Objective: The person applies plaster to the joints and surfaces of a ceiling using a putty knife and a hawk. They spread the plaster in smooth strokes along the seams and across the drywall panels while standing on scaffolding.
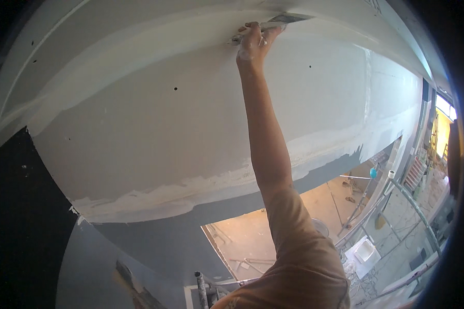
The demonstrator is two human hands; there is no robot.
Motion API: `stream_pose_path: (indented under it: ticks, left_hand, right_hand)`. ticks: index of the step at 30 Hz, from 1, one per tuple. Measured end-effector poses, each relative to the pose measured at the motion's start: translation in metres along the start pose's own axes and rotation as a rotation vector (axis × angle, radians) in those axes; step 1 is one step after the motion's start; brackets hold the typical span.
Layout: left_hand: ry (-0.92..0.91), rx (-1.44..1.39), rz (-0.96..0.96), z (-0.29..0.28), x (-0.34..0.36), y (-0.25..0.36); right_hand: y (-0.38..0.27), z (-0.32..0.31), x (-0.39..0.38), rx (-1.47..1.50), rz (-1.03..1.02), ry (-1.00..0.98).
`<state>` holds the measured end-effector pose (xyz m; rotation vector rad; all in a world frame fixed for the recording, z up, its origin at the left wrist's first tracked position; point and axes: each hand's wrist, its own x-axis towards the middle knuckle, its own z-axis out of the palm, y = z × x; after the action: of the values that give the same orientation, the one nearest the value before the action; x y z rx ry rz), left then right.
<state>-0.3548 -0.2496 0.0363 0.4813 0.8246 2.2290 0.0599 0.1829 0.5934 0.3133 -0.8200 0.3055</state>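
Grey metal blade outermost, putty knife [290, 18] grasped in the raised right hand [254, 43], fingers bent round its handle. Up near the top of view, close to the pale wall board [201, 129], contact hard to make out. Long axis nearly crosswise, rising slightly toward the right: blade pointing right, handle end out to the left of the hand. Cannot tell whether the left hand is clenched or loose. Farther down, ragged whitish filler [134, 207] along the board, just above grey paint [154, 242].
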Motion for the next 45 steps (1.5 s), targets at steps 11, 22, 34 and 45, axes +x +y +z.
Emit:
stream_pose_path:
  ticks: [11,22,34,45]
  left_hand:
    - [-0.042,-0.019,-0.028,0.002,-0.002,0.002]
    - [-0.053,-0.047,-0.036,-0.009,-0.002,0.005]
    - [-0.086,-0.113,-0.056,-0.025,-0.009,0.007]
    - [-0.292,0.095,0.089,-0.023,-0.037,0.006]
  right_hand:
    - [0.022,0.065,-0.06,-0.061,-0.173,-0.128]
    - [0.039,0.137,-0.105,-0.246,-0.287,-0.036]
    - [0.034,0.189,-0.16,-0.187,-0.238,-0.066]
    - [0.026,0.148,-0.173,-0.155,-0.191,-0.158]
